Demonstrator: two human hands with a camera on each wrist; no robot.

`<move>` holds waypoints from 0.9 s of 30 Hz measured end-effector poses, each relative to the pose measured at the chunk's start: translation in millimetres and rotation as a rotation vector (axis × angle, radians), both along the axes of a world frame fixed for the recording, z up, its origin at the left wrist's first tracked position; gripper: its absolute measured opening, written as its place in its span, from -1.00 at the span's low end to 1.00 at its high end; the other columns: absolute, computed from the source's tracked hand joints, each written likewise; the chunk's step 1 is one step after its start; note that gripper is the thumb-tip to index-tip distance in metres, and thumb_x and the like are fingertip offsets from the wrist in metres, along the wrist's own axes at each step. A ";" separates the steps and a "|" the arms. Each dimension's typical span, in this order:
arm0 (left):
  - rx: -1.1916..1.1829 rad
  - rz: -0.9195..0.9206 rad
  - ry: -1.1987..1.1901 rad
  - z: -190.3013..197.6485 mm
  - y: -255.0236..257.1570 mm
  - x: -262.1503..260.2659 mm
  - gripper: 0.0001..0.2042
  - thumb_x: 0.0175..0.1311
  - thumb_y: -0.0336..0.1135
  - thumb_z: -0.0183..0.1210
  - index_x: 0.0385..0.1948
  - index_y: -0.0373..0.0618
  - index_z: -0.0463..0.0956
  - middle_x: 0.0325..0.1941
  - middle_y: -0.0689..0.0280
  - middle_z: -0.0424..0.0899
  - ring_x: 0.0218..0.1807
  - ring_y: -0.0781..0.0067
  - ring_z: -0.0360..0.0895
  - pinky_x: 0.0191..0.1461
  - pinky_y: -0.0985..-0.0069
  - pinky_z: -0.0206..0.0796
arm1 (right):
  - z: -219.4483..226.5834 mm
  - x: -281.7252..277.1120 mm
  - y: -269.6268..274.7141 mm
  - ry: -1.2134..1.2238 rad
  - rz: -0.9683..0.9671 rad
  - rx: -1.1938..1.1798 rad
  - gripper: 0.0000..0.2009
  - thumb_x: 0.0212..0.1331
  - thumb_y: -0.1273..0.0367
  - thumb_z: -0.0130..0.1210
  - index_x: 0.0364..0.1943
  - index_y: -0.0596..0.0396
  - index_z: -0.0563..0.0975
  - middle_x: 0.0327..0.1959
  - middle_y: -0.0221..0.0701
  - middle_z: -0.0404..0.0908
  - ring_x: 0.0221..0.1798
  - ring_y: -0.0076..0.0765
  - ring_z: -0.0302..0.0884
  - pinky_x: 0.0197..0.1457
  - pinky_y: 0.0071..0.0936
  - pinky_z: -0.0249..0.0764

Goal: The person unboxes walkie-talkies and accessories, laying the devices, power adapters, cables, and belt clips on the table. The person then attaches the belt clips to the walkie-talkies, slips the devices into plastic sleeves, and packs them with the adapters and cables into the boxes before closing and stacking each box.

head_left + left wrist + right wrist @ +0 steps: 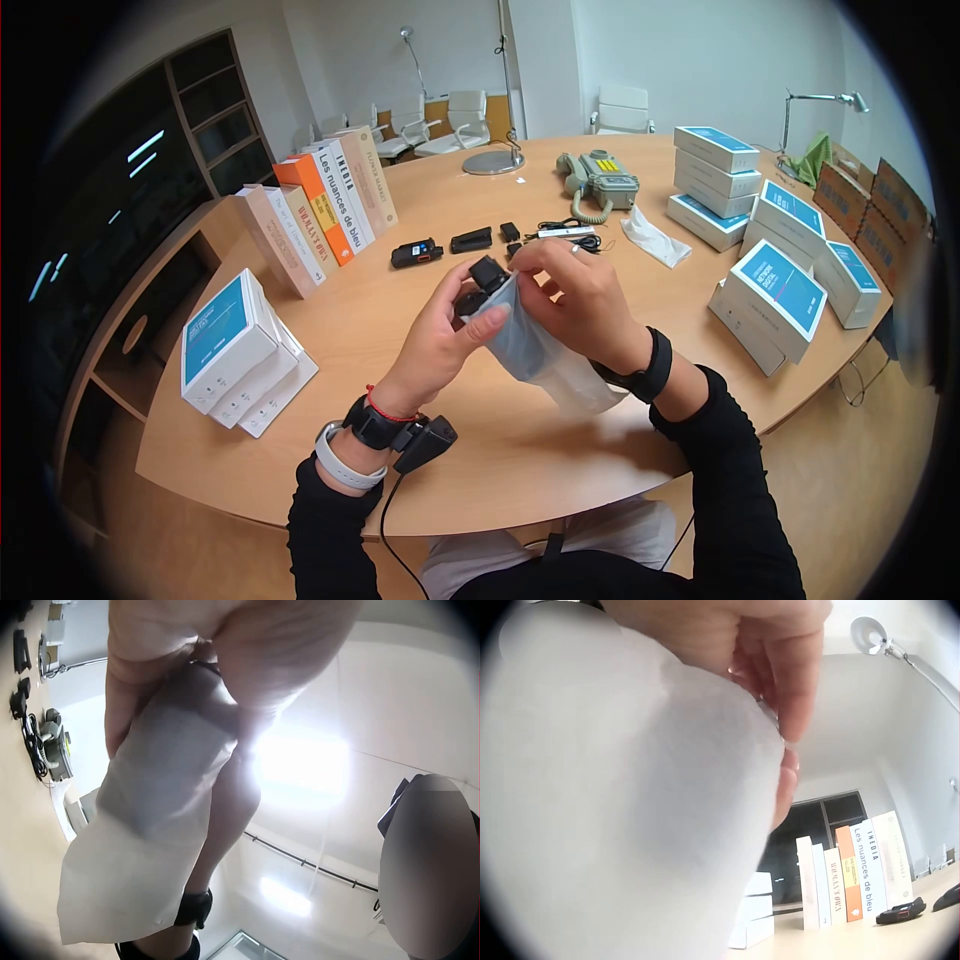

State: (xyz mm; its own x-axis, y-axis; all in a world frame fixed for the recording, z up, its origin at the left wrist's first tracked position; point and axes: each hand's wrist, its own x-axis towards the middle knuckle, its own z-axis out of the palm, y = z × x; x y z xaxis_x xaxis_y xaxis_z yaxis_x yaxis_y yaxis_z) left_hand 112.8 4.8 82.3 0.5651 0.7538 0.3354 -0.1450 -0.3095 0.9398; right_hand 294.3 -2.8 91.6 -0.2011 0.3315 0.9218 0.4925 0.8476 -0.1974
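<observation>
A translucent whitish bag (548, 362) hangs between the two hands above the table's near half. My left hand (440, 335) grips a black device (488, 274) at the bag's mouth, the thumb lying on the bag. Pinching the bag's upper edge, my right hand (585, 300) is on the other side, fingers bent. Something darker shows through the bag (161, 787) in the left wrist view. In the right wrist view the bag (652, 780) covers much of the picture, with fingers at its edge; what lies inside cannot be made out.
Upright books (325, 205) and stacked white-blue boxes (235, 345) stand left. More boxes (775, 300) are at right. Beyond the hands lie black devices (416, 254), cables (585, 242), a corded telephone (603, 180), another whitish bag (655, 238) and a lamp base (492, 162).
</observation>
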 end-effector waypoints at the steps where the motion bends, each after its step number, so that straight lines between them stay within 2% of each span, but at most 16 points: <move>1: -0.021 0.013 -0.063 -4.7 1.0 2.7 -0.39 0.16 -0.12 0.23 0.18 -0.17 0.18 -0.02 0.29 0.40 -0.01 0.56 0.38 0.02 0.59 0.31 | -1.1 -1.0 1.0 0.000 -0.001 0.000 -0.86 -0.09 0.60 0.10 -0.44 0.14 0.42 -0.51 -0.33 0.50 -0.54 -0.29 0.49 -0.54 -0.47 0.40; 2: -0.043 0.026 -0.127 -7.3 1.6 4.4 -0.37 0.18 -0.10 0.22 0.21 -0.16 0.15 0.01 0.27 0.39 -0.01 0.55 0.39 0.01 0.59 0.31 | -2.9 -2.5 2.5 0.034 0.001 0.022 -0.86 -0.09 0.61 0.10 -0.43 0.15 0.41 -0.51 -0.33 0.49 -0.54 -0.31 0.49 -0.55 -0.49 0.40; 4: 0.015 0.056 -0.099 -7.5 1.4 4.9 -0.35 0.15 -0.09 0.24 0.21 -0.16 0.14 0.03 0.27 0.37 -0.01 0.55 0.39 0.01 0.59 0.30 | -4.0 -4.8 3.0 0.069 0.002 0.041 -0.86 -0.09 0.62 0.10 -0.43 0.16 0.41 -0.51 -0.33 0.49 -0.54 -0.33 0.48 -0.57 -0.50 0.41; 7: 0.090 0.090 -0.113 -6.6 -1.6 3.9 -0.30 0.10 -0.09 0.29 0.21 -0.17 0.12 0.07 0.26 0.35 0.01 0.54 0.39 0.03 0.58 0.30 | -2.5 -10.3 -0.1 0.087 -0.010 0.115 -0.84 -0.10 0.64 0.10 -0.42 0.18 0.42 -0.46 -0.32 0.51 -0.52 -0.34 0.50 -0.54 -0.54 0.49; 9: 0.114 0.100 -0.166 -6.5 -3.7 5.5 -0.27 0.07 -0.11 0.32 0.22 -0.17 0.11 0.08 0.26 0.35 0.03 0.53 0.38 0.05 0.57 0.30 | 0.4 -17.5 -3.6 0.196 -0.009 0.125 -0.82 -0.11 0.67 0.09 -0.39 0.19 0.42 -0.40 -0.31 0.52 -0.47 -0.35 0.53 -0.48 -0.57 0.55; 11: 0.133 -0.001 -0.244 -10.0 -3.8 11.6 -0.23 0.01 -0.15 0.37 0.22 -0.18 0.09 0.13 0.26 0.33 0.07 0.52 0.37 0.06 0.53 0.31 | 4.1 -21.4 -0.9 0.212 -0.011 0.154 -0.81 -0.11 0.67 0.09 -0.38 0.19 0.42 -0.38 -0.31 0.53 -0.46 -0.35 0.55 -0.47 -0.57 0.56; 13: 0.100 -0.039 -0.168 -9.8 -3.9 9.3 -0.30 0.03 -0.22 0.36 0.18 -0.19 0.16 0.10 0.29 0.38 0.06 0.53 0.39 0.07 0.51 0.31 | 6.6 -26.2 4.6 0.231 -0.010 0.179 -0.80 -0.11 0.68 0.09 -0.37 0.19 0.43 -0.37 -0.31 0.54 -0.44 -0.36 0.56 -0.46 -0.58 0.57; 15: 0.075 0.034 -0.123 -6.5 -4.6 6.6 -0.42 0.06 -0.24 0.33 0.09 -0.20 0.27 -0.01 0.33 0.47 0.00 0.54 0.42 0.05 0.51 0.32 | 10.3 -32.3 11.7 0.283 0.047 0.150 -0.80 -0.10 0.68 0.09 -0.36 0.18 0.43 -0.38 -0.32 0.53 -0.44 -0.36 0.56 -0.46 -0.56 0.57; 17: 0.092 0.059 -0.141 -1.9 -0.7 -0.8 -0.48 0.07 -0.26 0.32 0.05 -0.20 0.31 -0.06 0.35 0.50 -0.02 0.54 0.44 0.05 0.51 0.32 | 20.0 -30.5 12.9 0.250 0.059 0.093 -0.82 -0.09 0.66 0.08 -0.37 0.19 0.43 -0.39 -0.32 0.52 -0.40 -0.33 0.57 -0.40 -0.52 0.55; 19: 0.114 0.084 -0.170 4.8 3.9 -8.9 -0.54 0.09 -0.27 0.30 0.01 -0.19 0.35 -0.10 0.36 0.52 -0.04 0.54 0.45 0.04 0.52 0.32 | 37.0 -24.7 15.0 -0.058 0.086 0.102 -0.84 -0.07 0.67 0.04 -0.36 0.22 0.43 -0.33 -0.33 0.54 -0.30 -0.41 0.55 -0.28 -0.54 0.49; 21: 0.106 0.111 -0.203 11.7 7.5 -17.7 -0.56 0.10 -0.28 0.29 0.00 -0.18 0.37 -0.10 0.35 0.53 -0.05 0.55 0.45 0.03 0.52 0.33 | 50.9 -25.0 15.6 -0.108 0.112 0.073 -0.84 -0.10 0.66 0.07 -0.39 0.21 0.43 -0.35 -0.35 0.53 -0.33 -0.39 0.51 -0.27 -0.55 0.43; 23: 0.096 0.116 -0.219 18.4 8.4 -25.2 -0.55 0.09 -0.29 0.30 0.00 -0.17 0.37 -0.10 0.36 0.53 -0.06 0.55 0.46 0.03 0.53 0.32 | 63.1 -25.0 15.2 -0.190 0.174 -0.075 -0.85 -0.08 0.65 0.07 -0.40 0.20 0.43 -0.38 -0.36 0.52 -0.36 -0.44 0.49 -0.28 -0.58 0.44; 25: 0.075 0.062 -0.220 21.8 10.1 -29.3 -0.56 0.11 -0.28 0.28 0.02 -0.17 0.36 -0.09 0.37 0.53 -0.06 0.56 0.46 0.03 0.53 0.33 | 67.2 -29.5 19.5 -0.178 0.193 -0.134 -0.86 -0.04 0.64 0.07 -0.38 0.20 0.43 -0.39 -0.36 0.51 -0.37 -0.48 0.47 -0.30 -0.61 0.44; 27: 0.036 0.038 -0.226 22.1 10.3 -30.5 -0.53 0.16 -0.27 0.23 0.07 -0.16 0.30 -0.07 0.34 0.50 -0.03 0.51 0.46 0.06 0.49 0.33 | 68.3 -38.8 24.3 -0.075 0.179 -0.150 -0.88 -0.03 0.56 0.10 -0.41 0.18 0.41 -0.49 -0.34 0.51 -0.47 -0.32 0.51 -0.40 -0.50 0.46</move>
State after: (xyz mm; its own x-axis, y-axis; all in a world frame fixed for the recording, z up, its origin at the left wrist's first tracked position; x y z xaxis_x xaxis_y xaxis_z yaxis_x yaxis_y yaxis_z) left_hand 82.3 15.1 104.4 0.4438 0.7585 0.4771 -0.3376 -0.3516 0.8731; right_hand 255.4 21.5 159.9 -0.3355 0.4165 0.8450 0.3550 0.8867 -0.2961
